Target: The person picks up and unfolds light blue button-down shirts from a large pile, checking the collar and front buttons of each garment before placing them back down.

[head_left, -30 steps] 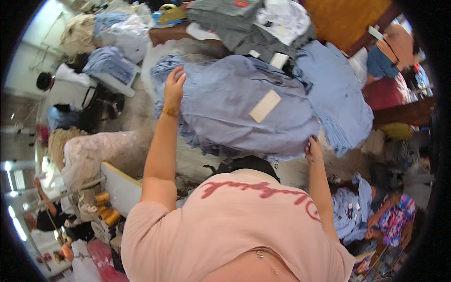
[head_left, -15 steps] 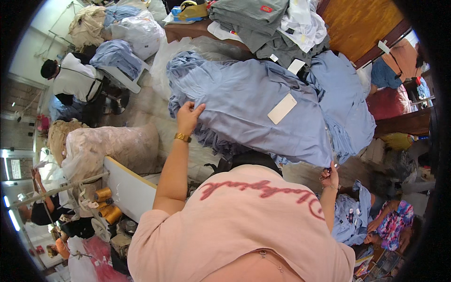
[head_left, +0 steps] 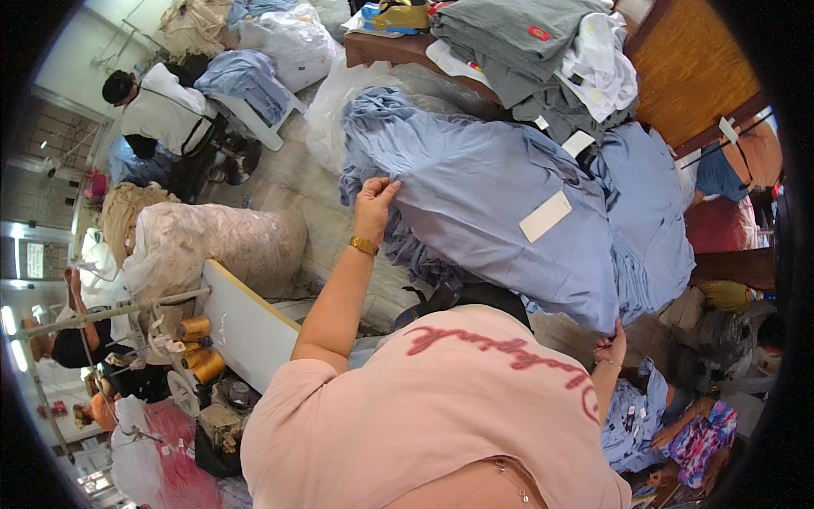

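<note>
Blue fabric (head_left: pixel 500 220), a large light-blue garment piece, lies spread over a heap of more blue cloth at the middle of the view, with a white rectangular tag (head_left: pixel 545 215) on its upper face. Its lower right corner hangs down to where the right hand (head_left: pixel 612 349) takes it, fingers pinched on the hem. At the opposite, left edge the left hand (head_left: pixel 374 204) grips the cloth, thumb on top and fingers curled under the bunched border, a gold bracelet (head_left: pixel 364 246) on the wrist just below. Both arms come out from a pink top (head_left: pixel 441 416) with red lettering that fills the lower middle of the picture.

Above the blue heap a stack of grey garments (head_left: pixel 517 42) and a white one (head_left: pixel 598 68) rest on a brown wooden surface (head_left: pixel 691 68). Clear plastic sheeting (head_left: pixel 348 93) lies between the heap and the floor to the left.

Further left stands a big bale wrapped in plastic (head_left: pixel 212 246), and beside it a white board (head_left: pixel 246 327) slants down, with golden thread cones (head_left: pixel 199 348) on a machine at its foot. At the upper left a person in a white shirt (head_left: pixel 161 110) and dark cap bends over, near a white chair (head_left: pixel 254 110) draped with blue cloth. At the lower right a patterned multicoloured cloth (head_left: pixel 699 433) shows next to more blue pieces
</note>
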`<state>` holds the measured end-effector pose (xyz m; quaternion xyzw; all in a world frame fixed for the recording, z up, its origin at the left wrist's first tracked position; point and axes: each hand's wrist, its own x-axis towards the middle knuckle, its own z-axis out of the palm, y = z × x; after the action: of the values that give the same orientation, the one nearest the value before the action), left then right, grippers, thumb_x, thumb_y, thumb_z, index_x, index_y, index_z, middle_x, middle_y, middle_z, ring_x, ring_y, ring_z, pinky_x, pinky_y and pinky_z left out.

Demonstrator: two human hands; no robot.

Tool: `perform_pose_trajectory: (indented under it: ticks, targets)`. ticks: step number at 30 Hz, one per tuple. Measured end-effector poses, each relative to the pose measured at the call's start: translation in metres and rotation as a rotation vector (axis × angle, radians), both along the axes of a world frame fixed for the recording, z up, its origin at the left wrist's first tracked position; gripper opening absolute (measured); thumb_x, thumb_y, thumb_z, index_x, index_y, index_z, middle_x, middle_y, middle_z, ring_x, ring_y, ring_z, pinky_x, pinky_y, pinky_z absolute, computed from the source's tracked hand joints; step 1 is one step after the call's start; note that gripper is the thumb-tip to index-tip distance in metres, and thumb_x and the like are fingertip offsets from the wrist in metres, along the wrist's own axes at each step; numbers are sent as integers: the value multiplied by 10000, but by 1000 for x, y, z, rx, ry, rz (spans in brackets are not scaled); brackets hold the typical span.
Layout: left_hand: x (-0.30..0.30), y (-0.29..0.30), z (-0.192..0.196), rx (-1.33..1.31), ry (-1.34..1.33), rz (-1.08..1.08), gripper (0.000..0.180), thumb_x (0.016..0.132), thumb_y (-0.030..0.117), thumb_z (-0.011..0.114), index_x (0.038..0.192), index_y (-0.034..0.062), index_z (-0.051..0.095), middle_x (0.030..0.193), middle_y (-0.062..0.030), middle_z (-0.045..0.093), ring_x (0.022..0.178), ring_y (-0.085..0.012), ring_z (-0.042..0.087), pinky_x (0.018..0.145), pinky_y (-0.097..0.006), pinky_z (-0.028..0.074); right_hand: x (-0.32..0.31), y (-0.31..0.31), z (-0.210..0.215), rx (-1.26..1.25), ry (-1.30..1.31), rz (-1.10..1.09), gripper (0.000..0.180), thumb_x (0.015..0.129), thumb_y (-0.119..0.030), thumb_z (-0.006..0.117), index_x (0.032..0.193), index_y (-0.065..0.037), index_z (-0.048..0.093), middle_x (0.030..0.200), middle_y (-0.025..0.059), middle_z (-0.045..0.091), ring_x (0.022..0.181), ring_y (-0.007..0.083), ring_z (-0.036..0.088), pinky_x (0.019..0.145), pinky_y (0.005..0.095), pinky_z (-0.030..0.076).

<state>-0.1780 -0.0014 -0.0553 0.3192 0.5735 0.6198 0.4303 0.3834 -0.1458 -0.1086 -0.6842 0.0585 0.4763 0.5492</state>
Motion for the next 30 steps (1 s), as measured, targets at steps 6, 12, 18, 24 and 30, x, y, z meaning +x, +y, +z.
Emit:
perform_pose_trajectory:
  ticks: [6,12,18,24,30]
  targets:
    - [4,-14,28,29,-280,-114,138,808,114,599,882,-1,585,806,11,567,726,-51,485,683,-178,383,-47,69,79,284,-497,120,155,838,-193,564,794,-54,511,627,-26,442,429,80,354,382,229,285]
    - [10,-15,28,3,-387,-54,133,847,127,537,879,5,578,785,15,576,708,-57,497,684,-188,391,-177,151,144,594,-405,571,55,833,-105,563,847,-85,514,622,-53,409,488,28,342,412,180,278]
    - [21,-13,31,6,-393,1,171,871,174,518,878,18,588,792,28,581,704,-41,492,657,-183,387,-306,192,133,845,-913,1187,108,840,-126,536,898,-55,594,768,52,555,633,130,510,596,257,418]
    - [43,-20,34,20,-461,-133,181,869,194,530,881,24,593,799,26,592,684,-29,500,634,-166,395,-388,198,119,692,-944,1426,250,793,-262,602,832,-15,605,718,136,570,673,245,546,627,315,429]
    - [60,-19,39,-85,-673,-175,170,870,163,525,917,12,585,835,-9,607,690,-49,535,628,-183,426,-389,194,91,611,-542,1345,355,785,-330,609,684,2,530,600,111,508,575,215,448,551,328,368]
